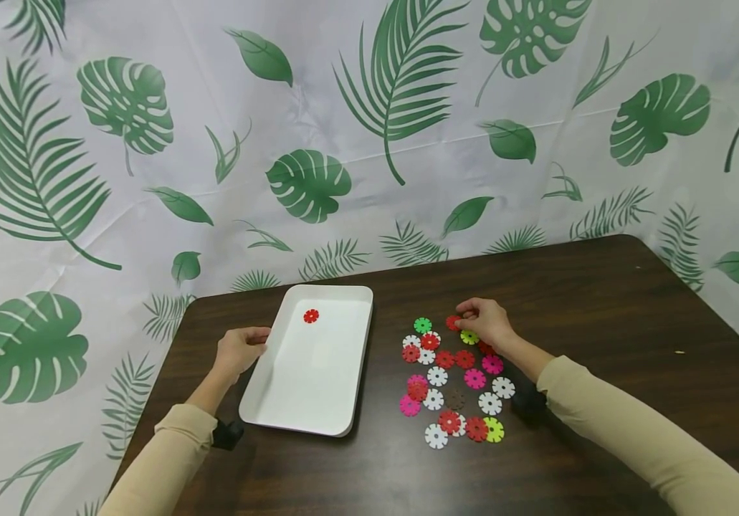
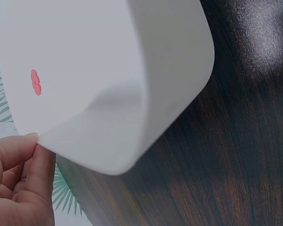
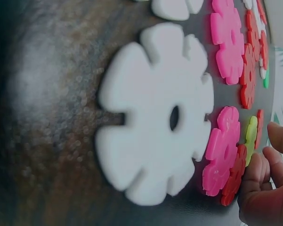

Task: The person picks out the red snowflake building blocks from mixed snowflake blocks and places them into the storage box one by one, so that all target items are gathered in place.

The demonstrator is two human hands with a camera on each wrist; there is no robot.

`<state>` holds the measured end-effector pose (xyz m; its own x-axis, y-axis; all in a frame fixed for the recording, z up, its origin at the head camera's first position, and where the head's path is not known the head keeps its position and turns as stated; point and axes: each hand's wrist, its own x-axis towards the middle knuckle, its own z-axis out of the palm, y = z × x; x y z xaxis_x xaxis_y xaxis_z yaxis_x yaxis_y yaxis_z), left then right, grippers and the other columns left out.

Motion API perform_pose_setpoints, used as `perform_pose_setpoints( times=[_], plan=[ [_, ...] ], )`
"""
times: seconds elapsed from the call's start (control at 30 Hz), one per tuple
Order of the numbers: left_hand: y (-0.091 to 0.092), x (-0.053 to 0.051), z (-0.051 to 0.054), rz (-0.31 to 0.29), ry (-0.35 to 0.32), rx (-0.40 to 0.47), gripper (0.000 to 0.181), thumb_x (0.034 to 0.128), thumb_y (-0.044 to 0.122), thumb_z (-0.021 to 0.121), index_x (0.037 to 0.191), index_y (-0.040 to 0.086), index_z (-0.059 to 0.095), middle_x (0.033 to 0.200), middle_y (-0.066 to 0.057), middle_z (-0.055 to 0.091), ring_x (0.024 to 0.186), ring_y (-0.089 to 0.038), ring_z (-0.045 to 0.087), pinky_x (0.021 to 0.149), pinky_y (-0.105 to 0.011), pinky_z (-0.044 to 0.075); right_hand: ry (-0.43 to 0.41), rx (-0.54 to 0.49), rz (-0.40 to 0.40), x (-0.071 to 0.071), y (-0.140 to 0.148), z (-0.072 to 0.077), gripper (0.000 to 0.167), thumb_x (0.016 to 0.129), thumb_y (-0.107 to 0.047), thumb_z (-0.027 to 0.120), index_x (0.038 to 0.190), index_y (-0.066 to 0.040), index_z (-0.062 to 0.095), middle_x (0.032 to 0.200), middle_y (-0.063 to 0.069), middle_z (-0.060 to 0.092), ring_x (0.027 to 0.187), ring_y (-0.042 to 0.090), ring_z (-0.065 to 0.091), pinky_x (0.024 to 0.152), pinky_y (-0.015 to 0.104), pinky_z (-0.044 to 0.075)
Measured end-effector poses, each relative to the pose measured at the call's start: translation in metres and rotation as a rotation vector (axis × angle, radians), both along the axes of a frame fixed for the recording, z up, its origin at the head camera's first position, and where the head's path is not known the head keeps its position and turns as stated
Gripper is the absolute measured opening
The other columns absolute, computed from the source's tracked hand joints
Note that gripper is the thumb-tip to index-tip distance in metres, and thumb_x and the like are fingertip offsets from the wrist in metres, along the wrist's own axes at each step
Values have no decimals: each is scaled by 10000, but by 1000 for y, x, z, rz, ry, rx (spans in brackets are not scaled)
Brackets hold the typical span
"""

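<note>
A white tray (image 1: 307, 365) lies on the table, with a single red notched disc (image 1: 311, 316) on its floor. At the tray's left rim, my left hand (image 1: 240, 350) pinches the edge between thumb and fingers; the left wrist view shows this pinch (image 2: 26, 174) close up. To the right lies a loose spread of notched plastic discs. My right hand (image 1: 488, 324) is at the far end of it, its fingertips at the edge of a red disc (image 1: 452, 322). In the right wrist view the thumb and fingers (image 3: 268, 188) stand a little apart beside that disc (image 3: 259, 128).
Several white discs (image 1: 490, 403), pink discs (image 1: 474, 378) and red discs (image 1: 464, 359) lie scattered, some overlapping. A green disc (image 1: 423, 325) and a brown disc (image 1: 455, 398) are among them. The dark wooden table (image 1: 601, 322) ends at a leaf-patterned cloth (image 1: 408, 143).
</note>
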<state>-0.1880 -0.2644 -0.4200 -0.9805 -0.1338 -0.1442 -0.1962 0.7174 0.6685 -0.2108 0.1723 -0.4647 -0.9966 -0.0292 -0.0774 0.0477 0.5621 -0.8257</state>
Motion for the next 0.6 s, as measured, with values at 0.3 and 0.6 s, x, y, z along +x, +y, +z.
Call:
perform_pose_setpoints(
  times=[0.3,0.6],
  plan=[
    [1,1,1,6,-2,2,305,848,-41,602,1152,-62,632,1061,-220,663,897,-244,615,725,-286,526,29,50,1,1,-3,1,271,820,-49,694,1060,65,636,967,205,636,837,251,587,705,332,502],
    [2,2,2,13,-3,1,301,846,-47,601,1144,-66,634,1046,-217,664,885,-241,609,710,-272,518,69,130,11,-1,-5,-1,240,799,-40,710,1014,51,654,916,175,640,793,234,566,688,335,482]
  ],
)
